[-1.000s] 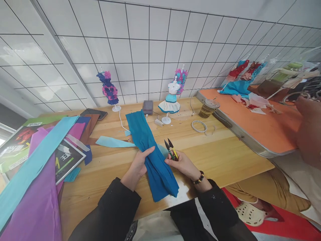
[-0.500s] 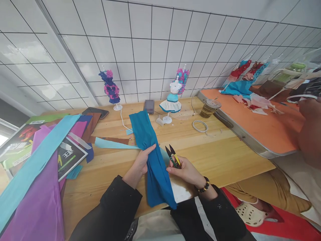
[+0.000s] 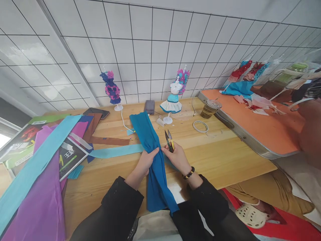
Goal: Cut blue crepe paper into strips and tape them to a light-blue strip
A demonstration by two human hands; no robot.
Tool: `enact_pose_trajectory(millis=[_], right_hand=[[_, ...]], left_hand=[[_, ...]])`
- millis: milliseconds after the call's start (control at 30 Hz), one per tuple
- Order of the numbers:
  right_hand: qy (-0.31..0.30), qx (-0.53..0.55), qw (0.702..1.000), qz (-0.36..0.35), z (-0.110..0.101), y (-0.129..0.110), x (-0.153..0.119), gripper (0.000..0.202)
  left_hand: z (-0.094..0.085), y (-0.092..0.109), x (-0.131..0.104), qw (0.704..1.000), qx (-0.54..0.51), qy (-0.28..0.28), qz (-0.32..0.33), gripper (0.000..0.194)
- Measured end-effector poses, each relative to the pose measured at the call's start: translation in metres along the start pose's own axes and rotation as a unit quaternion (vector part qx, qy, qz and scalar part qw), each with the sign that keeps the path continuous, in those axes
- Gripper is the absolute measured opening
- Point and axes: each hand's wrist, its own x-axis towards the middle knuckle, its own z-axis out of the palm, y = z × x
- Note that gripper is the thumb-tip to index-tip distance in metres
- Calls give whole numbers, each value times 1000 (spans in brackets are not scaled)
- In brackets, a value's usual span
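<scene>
A long teal-blue piece of crepe paper or cloth (image 3: 157, 187) runs from the table down toward my lap, gathered at its middle. My left hand (image 3: 148, 160) pinches it at that gathered spot. Close on the right, my right hand (image 3: 178, 157) is closed around small thread snips (image 3: 169, 140), their blades pointing up and away from me. Its thumb and fingertips also meet the edge of the teal-blue piece. A light-blue strip (image 3: 117, 151) passes beneath the gathered part and sticks out to the left.
Purple sheets (image 3: 42, 187) and a light-blue strip cover magazines (image 3: 72, 154) at left. Miniature dress forms (image 3: 173, 100) stand by the tiled wall. A tape roll (image 3: 200, 126) and a jar (image 3: 210, 108) lie right. A person's arm (image 3: 311, 130) reaches over the orange table (image 3: 271, 130).
My right hand, with the snips, has moved left and up to the gathered part. The light-blue strip now shows broader and lies lower on the left. My left hand has shifted slightly right.
</scene>
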Motion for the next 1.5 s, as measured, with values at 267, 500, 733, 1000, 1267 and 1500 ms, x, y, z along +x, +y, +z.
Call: enact_pose_trajectory(millis=[267, 500, 733, 1000, 1267, 1500], right_hand=[[-8, -58, 997, -43, 8, 2, 13, 8], [7, 4, 1000, 2, 4, 1, 19, 14], [7, 79, 997, 15, 4, -6, 33, 23], [-33, 84, 996, 8, 3, -7, 31, 25], [-156, 33, 987, 2, -18, -7, 1, 23], [-156, 41, 987, 18, -18, -12, -5, 17]], left_hand=[[-1, 0, 0, 1000, 10, -4, -3, 30], [-2, 4, -1, 998, -5, 26, -59, 33], [-7, 3, -3, 995, 1, -89, -53, 49], [-4, 10, -6, 996, 0, -54, -68, 53], [-11, 10, 4, 998, -21, -9, -52, 31], [-12, 10, 3, 997, -9, -45, -61, 31]])
